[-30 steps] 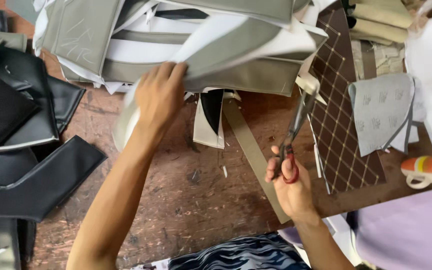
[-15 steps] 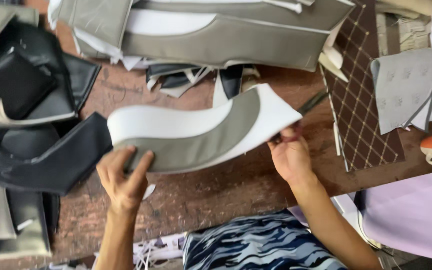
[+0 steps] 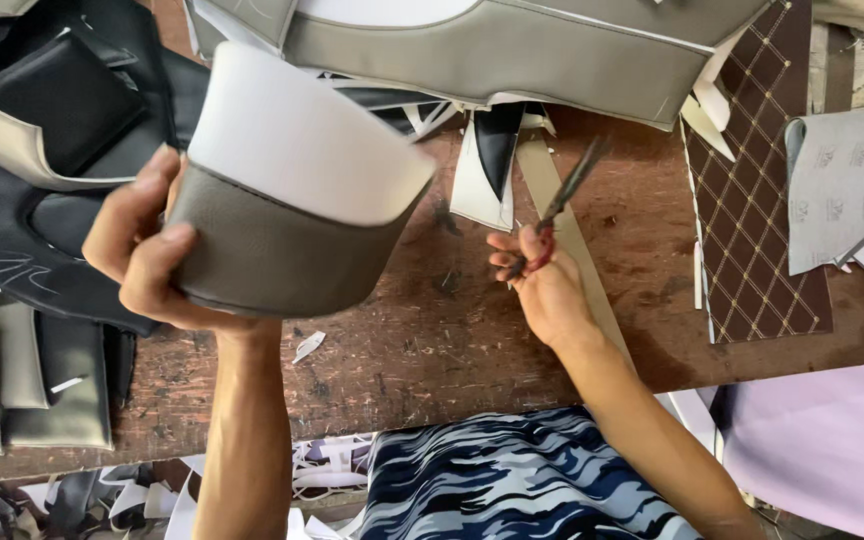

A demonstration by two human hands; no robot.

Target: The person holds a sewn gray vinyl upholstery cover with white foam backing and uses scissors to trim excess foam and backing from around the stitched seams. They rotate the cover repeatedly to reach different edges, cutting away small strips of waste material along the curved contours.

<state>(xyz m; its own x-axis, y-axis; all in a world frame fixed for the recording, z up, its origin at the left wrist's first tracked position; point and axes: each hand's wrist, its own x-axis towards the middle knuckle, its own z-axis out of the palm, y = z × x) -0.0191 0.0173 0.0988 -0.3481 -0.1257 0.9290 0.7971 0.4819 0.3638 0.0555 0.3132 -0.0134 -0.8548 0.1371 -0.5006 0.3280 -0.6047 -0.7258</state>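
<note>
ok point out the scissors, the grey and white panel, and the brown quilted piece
scissors (image 3: 562,205), head view, on the blades
grey and white panel (image 3: 282,250), head view, on its grey lower band
brown quilted piece (image 3: 752,200), head view, on its diamond-stitched middle

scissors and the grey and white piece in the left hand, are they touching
Apart. The head view shows bare wooden table between the scissors in the right hand and the grey and white piece held by the left hand.
</note>
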